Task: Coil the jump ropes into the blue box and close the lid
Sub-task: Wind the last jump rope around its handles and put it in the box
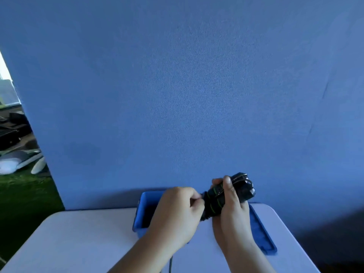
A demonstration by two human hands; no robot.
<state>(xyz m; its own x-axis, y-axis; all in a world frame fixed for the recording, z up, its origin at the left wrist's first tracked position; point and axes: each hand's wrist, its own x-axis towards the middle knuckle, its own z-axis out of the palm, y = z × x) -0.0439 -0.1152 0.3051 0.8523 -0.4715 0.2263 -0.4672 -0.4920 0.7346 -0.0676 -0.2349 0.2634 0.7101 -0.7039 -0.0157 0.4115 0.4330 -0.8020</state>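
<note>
The right hand (234, 205) grips the coiled black jump rope (215, 201), fingers and thumb curled round the bundle. The left hand (177, 209) pinches a strand at the bundle's left end. The bundle is held above the open blue box (140, 211), which stands on the white table (78, 243). The lid (262, 233) lies flat just right of the box.

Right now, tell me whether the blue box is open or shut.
Open: the blue box shows its dark inside, and its lid lies flat on the table to its right.
</note>
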